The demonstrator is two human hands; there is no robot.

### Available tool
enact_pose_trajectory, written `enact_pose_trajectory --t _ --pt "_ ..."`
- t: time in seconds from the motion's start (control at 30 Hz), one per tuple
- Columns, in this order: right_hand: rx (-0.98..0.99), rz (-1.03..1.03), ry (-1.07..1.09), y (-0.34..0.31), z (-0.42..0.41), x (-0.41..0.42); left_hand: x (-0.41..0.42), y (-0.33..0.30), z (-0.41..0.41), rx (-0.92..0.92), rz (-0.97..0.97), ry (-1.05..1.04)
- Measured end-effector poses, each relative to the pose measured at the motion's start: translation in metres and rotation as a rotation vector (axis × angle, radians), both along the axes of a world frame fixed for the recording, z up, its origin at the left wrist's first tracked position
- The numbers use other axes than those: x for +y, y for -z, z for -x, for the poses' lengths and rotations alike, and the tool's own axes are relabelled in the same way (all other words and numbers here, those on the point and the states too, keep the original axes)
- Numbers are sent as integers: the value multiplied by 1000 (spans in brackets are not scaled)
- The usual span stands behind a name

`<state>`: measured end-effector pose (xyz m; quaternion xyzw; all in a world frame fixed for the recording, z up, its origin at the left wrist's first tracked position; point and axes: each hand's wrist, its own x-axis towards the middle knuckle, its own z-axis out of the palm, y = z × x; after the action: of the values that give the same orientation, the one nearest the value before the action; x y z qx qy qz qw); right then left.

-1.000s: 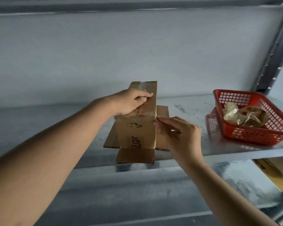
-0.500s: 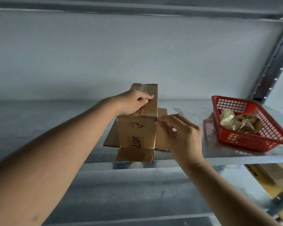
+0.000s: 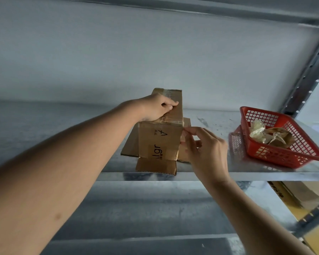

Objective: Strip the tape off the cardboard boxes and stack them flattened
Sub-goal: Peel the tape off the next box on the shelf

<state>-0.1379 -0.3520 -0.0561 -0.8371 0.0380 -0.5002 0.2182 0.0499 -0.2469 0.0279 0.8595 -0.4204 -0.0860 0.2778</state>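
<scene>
A small brown cardboard box (image 3: 159, 142) stands upright on the metal shelf (image 3: 210, 173), its bottom flaps spread flat around it. Clear tape (image 3: 170, 122) runs across its top edge and over the top face. My left hand (image 3: 156, 107) presses down on the top of the box with curled fingers. My right hand (image 3: 203, 144) is at the box's right upper corner, thumb and forefinger pinched at the end of the tape there.
A red plastic basket (image 3: 282, 155) with crumpled tape and paper scraps sits on the shelf to the right. A perforated steel upright (image 3: 306, 74) rises at the right. More cardboard (image 3: 311, 192) lies on the level below.
My right hand has risen slightly along the box's right edge to the upper corner and pinched there. The left hand keeps its hold on top. The view has shifted a little.
</scene>
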Motion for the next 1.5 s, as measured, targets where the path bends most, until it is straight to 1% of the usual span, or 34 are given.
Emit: enact_pose_trajectory --t 0.2,0.37,0.53,0.63,0.77,0.83,0.9,0.97,1.03,1.1,1.13,1.17,1.23,1.33,1.43,1.5 --pt "38 62 36 -10 4 8 0 0 -1 -14 -18 5" --pt "113 136 71 -23 6 7 0 1 -4 -38 -17 22" --pt "181 164 85 -32 4 5 0 3 -6 -55 -9 49" --pt "237 303 95 -39 3 1 1 1 -7 -70 -21 71" --pt "256 566 144 -54 8 1 2 1 -7 -99 -42 78" --pt "223 604 170 -63 11 0 2 3 -7 -106 -38 87" --pt "138 527 184 -75 13 -4 2 4 -6 -120 -31 83" --pt "129 304 135 -83 15 -8 2 5 -5 -121 -30 80" --pt "274 87 26 -79 16 -10 2 4 -5 -116 -28 97" --pt "443 20 -33 -67 16 -9 2 3 -5 -111 -35 107" --pt "480 13 -38 -60 15 -9 2 2 -6 -106 -37 107" --pt "472 13 -23 -56 15 -8 2 2 -6 -104 -36 105" --pt "399 39 1 -54 13 -8 2 2 -6 -104 -34 100" --pt "286 170 -4 -51 9 -8 1 3 -6 -102 -28 104" --pt "242 282 -1 -48 9 -11 1 4 -6 -96 -28 108" --pt "215 282 4 -44 8 -13 1 4 -7 -92 -26 105"
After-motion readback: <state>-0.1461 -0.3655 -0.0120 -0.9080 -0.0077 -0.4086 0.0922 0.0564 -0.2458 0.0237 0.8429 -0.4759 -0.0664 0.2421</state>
